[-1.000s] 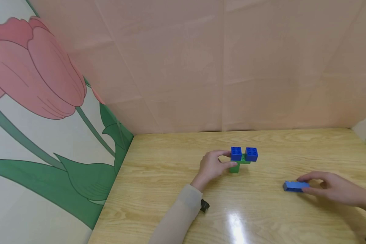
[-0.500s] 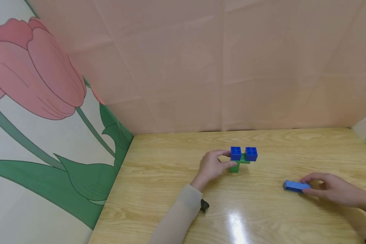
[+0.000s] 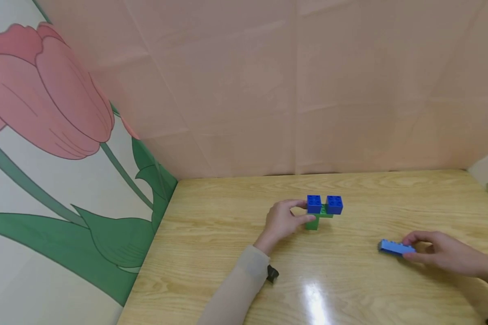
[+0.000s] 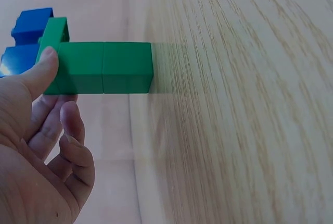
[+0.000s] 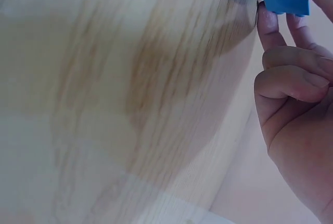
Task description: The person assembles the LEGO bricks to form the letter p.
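Note:
My left hand [image 3: 283, 221] pinches a small toy-brick build between thumb and fingers. Its green bricks [image 4: 104, 67] form a column standing upright on the table, with a green crosspiece on top. Two dark blue bricks [image 3: 334, 205] sit apart on that crosspiece, studs up. Off to the right, my right hand [image 3: 443, 253] pinches one end of a long, lighter blue brick [image 3: 392, 247]. Part of that brick's hollow underside shows in the right wrist view, where the brick [image 5: 286, 0] is cut off by the top edge.
A wood-grain table [image 3: 211, 253] lies under both hands. Behind it hangs a pinkish-beige cloth [image 3: 244, 90], and a wall panel with a painted tulip [image 3: 73, 99] stands on the left. A small black object [image 3: 272, 274] is at the left sleeve.
The lighter blue brick has turned slightly in my right hand and shifted a little to the right, its hollow side now less visible from above. My left hand and the build hold still.

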